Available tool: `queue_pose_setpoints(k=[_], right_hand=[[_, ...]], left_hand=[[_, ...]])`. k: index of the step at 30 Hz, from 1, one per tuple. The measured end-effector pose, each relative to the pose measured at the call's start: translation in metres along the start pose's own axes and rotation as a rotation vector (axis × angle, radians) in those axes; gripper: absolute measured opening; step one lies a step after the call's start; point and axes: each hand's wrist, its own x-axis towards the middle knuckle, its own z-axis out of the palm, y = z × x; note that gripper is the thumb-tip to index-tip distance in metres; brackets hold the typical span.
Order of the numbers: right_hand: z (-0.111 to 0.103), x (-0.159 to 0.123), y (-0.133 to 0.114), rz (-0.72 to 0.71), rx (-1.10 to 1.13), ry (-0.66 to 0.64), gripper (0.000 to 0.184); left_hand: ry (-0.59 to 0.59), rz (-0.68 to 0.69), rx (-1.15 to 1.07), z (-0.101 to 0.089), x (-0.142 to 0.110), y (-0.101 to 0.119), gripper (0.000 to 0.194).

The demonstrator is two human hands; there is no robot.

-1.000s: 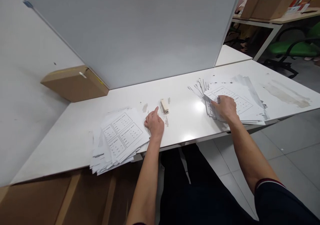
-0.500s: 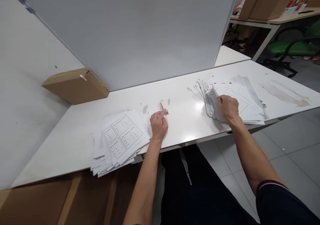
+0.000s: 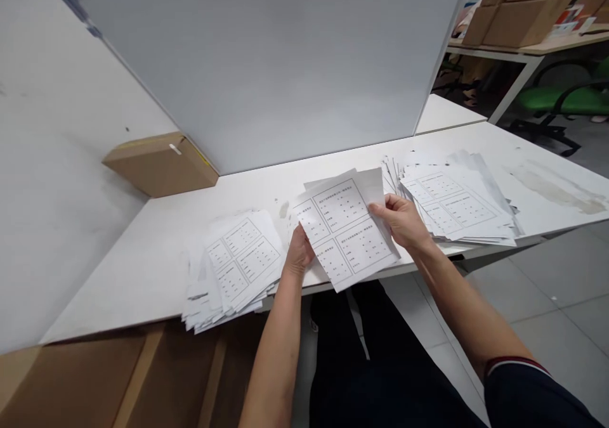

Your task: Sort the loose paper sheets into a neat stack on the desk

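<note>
Printed paper sheets [image 3: 349, 222], at least two overlapping, are held up over the front middle of the table. My right hand [image 3: 404, 222] pinches their right edge, thumb on top. At the left edge, my left hand [image 3: 299, 250] grips the paper, its fingers partly hidden behind it. To the right lies a messy pile of printed sheets [image 3: 457, 203]. Another pile [image 3: 242, 257] of similar sheets, printed with boxed forms, sits to the left and overhangs the front edge. The small beige stapler is hidden from view behind the held sheets.
A whiteboard [image 3: 285, 66] stands along the back of the white table [image 3: 133, 269]. A cardboard box [image 3: 162, 168] leans in the left corner. Beyond, at the right, are stacked cartons [image 3: 518, 22] on another desk and a green chair [image 3: 552, 98].
My right hand has moved left from the right pile, bringing sheets to the middle. My left hand, earlier at the stapler, now grips the sheets' left edge. The view has shifted slightly.
</note>
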Motion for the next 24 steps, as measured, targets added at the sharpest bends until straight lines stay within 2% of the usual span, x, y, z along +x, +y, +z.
queue_pose_setpoints(k=[3,5,9,11,13,15,16,18,20,22,24], right_hand=[[0.004,0.003,0.017,-0.021,-0.053,0.046,0.027],[0.005,0.004,0.022,-0.041,-0.107,0.065,0.027],[0.0,0.004,0.015,-0.074,-0.309,0.026,0.03],[-0.007,0.002,0.002,-0.203,-0.484,0.15,0.031],[-0.017,0.0,-0.016,-0.392,-0.622,0.374,0.027],[-0.024,-0.002,-0.035,-0.546,-0.595,0.533,0.023],[-0.027,-0.003,-0.043,-0.587,-0.511,0.552,0.021],[-0.028,-0.002,-0.052,-0.581,-0.32,0.494,0.021],[-0.024,0.001,-0.049,-0.465,-0.285,0.355,0.022],[-0.016,0.009,-0.034,-0.323,-0.455,0.215,0.026],[-0.008,0.018,-0.01,-0.272,-0.693,0.106,0.029]], left_hand=[[-0.026,0.007,-0.069,0.003,-0.001,0.005,0.061],[-0.034,-0.004,-0.059,0.006,0.001,0.004,0.055],[0.092,0.003,0.029,0.008,0.008,-0.003,0.032],[0.174,0.038,0.027,0.007,0.01,-0.005,0.03],[0.22,0.06,0.029,0.005,0.011,-0.007,0.03],[0.216,0.06,0.049,0.003,0.012,-0.009,0.032],[0.203,0.056,0.06,0.002,0.012,-0.01,0.033],[0.185,0.045,0.072,0.0,0.013,-0.012,0.034],[0.187,0.034,0.078,-0.001,0.014,-0.014,0.033],[0.193,0.027,0.077,-0.003,0.015,-0.015,0.032],[0.196,0.032,0.067,-0.003,0.015,-0.015,0.031]])
